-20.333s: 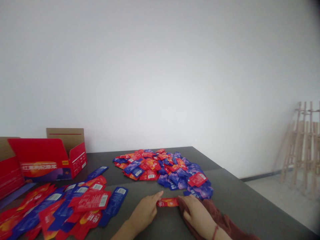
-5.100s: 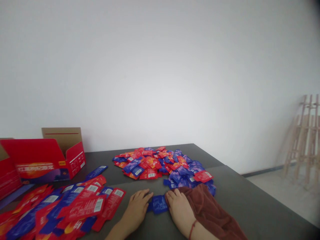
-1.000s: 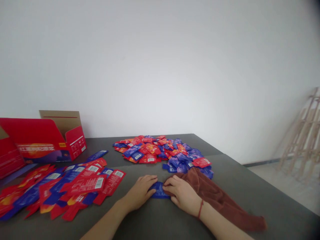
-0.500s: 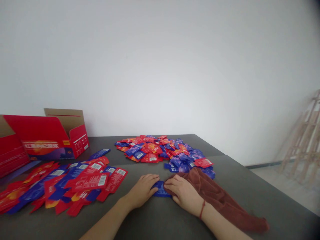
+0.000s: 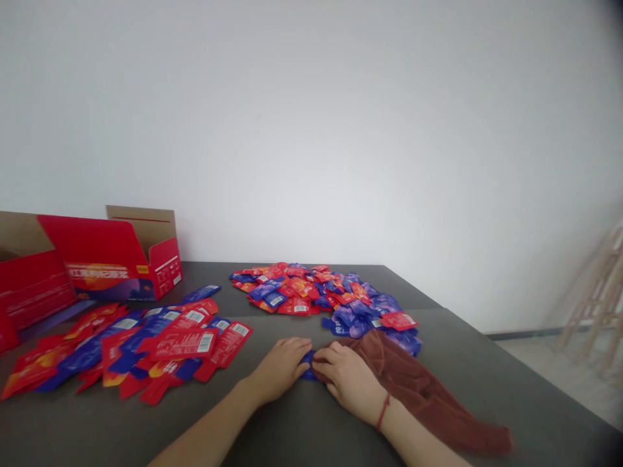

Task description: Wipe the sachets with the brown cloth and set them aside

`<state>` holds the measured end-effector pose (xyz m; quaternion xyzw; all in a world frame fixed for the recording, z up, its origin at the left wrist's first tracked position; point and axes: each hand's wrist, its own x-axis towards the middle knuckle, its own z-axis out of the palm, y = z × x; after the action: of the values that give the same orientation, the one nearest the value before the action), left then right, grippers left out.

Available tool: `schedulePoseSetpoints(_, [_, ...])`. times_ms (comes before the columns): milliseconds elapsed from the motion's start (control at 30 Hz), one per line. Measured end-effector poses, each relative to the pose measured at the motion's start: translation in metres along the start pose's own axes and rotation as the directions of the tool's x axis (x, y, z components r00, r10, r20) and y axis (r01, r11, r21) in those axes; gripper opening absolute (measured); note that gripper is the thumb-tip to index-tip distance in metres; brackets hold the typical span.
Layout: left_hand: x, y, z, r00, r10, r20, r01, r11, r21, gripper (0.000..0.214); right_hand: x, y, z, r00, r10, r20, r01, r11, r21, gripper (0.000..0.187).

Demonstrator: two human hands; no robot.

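Observation:
My left hand [image 5: 280,366] and my right hand [image 5: 346,379] rest side by side on the dark table [image 5: 302,428], fingertips almost meeting. Both press with bent fingers on a small blue packet [image 5: 307,365], of which only a sliver shows between them. A red string circles my right wrist. A brown-red cloth [image 5: 423,392] lies under and beside my right hand and trails off to the right. Just beyond the hands is a heap of small red and blue packets [image 5: 321,295].
A spread of long flat red and blue packets [image 5: 146,340] covers the table's left side. Behind it stand an open red carton [image 5: 114,269] and another red carton [image 5: 26,288]. A wooden frame [image 5: 601,305] stands on the floor at right.
My hands have drawn closer together over the blue packet, so less of it shows. The view has swung slightly, shifting the boxes and piles rightward.

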<state>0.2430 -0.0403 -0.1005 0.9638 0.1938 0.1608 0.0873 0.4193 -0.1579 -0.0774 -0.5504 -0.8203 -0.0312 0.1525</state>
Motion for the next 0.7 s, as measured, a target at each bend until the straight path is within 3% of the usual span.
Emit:
schedulePoseSetpoints(167, [-0.002, 0.001, -0.001, 1.0, -0.006, -0.002, 0.006, 1.0, 0.016, 0.036, -0.017, 0.003, -0.011, 0.997, -0.057, 0.044, 0.053, 0.993, 0.101, 0.029])
schedulePoseSetpoints(300, [-0.003, 0.004, -0.004, 0.999, -0.025, 0.021, 0.025, 1.0, 0.01, 0.038, -0.025, 0.014, -0.017, 0.997, 0.078, 0.001, -0.078, 0.992, 0.101, 0.031])
schedulePoseSetpoints(467, [-0.003, 0.004, -0.005, 0.999, -0.031, 0.025, 0.031, 1.0, -0.001, 0.039, -0.011, 0.017, -0.009, 0.972, 0.228, -0.058, -0.228, 0.974, 0.009, 0.028])
schedulePoseSetpoints(700, [-0.002, -0.001, 0.0, 1.0, -0.009, 0.002, 0.009, 1.0, -0.006, 0.039, -0.003, 0.005, -0.006, 0.998, 0.065, -0.017, -0.065, 0.998, 0.023, 0.029])
